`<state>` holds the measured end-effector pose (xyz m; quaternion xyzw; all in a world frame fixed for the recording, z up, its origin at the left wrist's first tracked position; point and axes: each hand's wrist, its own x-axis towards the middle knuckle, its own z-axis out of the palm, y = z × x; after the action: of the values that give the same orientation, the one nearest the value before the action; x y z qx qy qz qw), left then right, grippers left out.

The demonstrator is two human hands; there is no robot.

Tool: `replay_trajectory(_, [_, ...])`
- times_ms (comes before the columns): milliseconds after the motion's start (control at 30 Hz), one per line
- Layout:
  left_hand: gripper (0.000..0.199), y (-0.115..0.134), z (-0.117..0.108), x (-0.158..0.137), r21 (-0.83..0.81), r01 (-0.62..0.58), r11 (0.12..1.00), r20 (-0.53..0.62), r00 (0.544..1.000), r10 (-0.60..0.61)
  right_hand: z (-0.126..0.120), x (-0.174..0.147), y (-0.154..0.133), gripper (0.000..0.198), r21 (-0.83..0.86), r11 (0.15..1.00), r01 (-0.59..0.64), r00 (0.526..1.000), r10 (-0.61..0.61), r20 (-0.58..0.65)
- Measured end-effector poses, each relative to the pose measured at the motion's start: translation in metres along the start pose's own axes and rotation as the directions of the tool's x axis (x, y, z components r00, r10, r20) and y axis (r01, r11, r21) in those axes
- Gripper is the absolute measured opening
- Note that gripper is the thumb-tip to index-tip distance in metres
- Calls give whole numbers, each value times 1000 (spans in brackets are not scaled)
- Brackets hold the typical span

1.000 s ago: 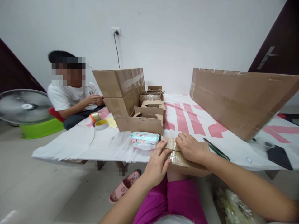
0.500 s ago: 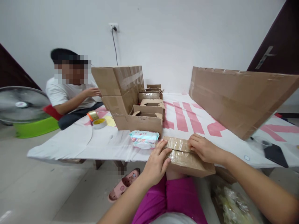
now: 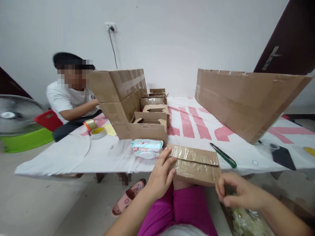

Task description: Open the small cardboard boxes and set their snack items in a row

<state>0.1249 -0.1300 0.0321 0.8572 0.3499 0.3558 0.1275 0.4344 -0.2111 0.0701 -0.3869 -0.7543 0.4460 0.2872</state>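
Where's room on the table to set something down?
Two patches: the red-striped cloth between the open boxes and the standing cardboard panel; front left, between the tape rolls and the table edge. Crowded: around the taped box under the left hand, flanked by the teal packet and cutter.

The carton (image 3: 195, 169) is brown, the cutter (image 3: 224, 156) green, the cloth (image 3: 71, 157) white with pink bands, the packet (image 3: 147, 145) pale blue

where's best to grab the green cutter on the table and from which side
The cutter is probably best gripped by its green handle, the right hand coming from the near right: it lies slanted, handle end toward that side, narrow dark tip pointing away.
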Motion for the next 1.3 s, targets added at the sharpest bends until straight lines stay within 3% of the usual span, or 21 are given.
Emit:
replay_trajectory(233, [30, 5, 3, -12, 32, -53, 998, -1, 999, 53, 48, -35, 2, 15, -329, 944, -28, 991, -17, -135])
replay_trajectory(333, [31, 5, 3, -12, 26, -61, 998, -1, 998, 61, 69, -34, 0, 10, -369, 929, -24, 995, -15, -103])
replay_trajectory(400, [31, 4, 4, -11, 18, -57, 998, -8, 998, 57, 92, -29, 12, 9, -336, 940, -61, 997, 43, -60])
replay_trajectory(467, [31, 3, 4, -9, 7, -46, 999, -16, 999, 46, 120, -24, 41, 8, -301, 934, -193, 981, 192, -33])
replay_trajectory(533, [30, 3, 4, -9, -5, -32, 999, -12, 999, 32, 145, -21, 79, 15, -334, 858, -391, 910, 414, -4])
replay_trajectory(600, [30, 3, 3, -10, -15, -18, 1000, 7, 1000, 18, 162, -22, 116, 16, -456, 702, -547, 815, 572, -96])
replay_trajectory(700, [31, 4, 2, -10, -25, -7, 1000, 40, 999, 8, 167, -26, 151, 14, -489, 574, -657, 725, 659, -199])
replay_trajectory(767, [31, 4, 2, -9, -32, 3, 999, 41, 999, -2, 162, -28, 159, 18, -480, 552, -682, 705, 671, -230])
replay_trajectory(1133, [32, 1, 2, -1, -101, 54, 993, 44, 998, -49, 140, -38, 166, 25, -396, 696, -600, 798, 554, -236])
replay_trajectory(1300, [34, -4, 7, 18, -142, 149, 979, 1, 989, -151, 136, -36, 159, 34, -336, 774, -536, 844, 490, -217])
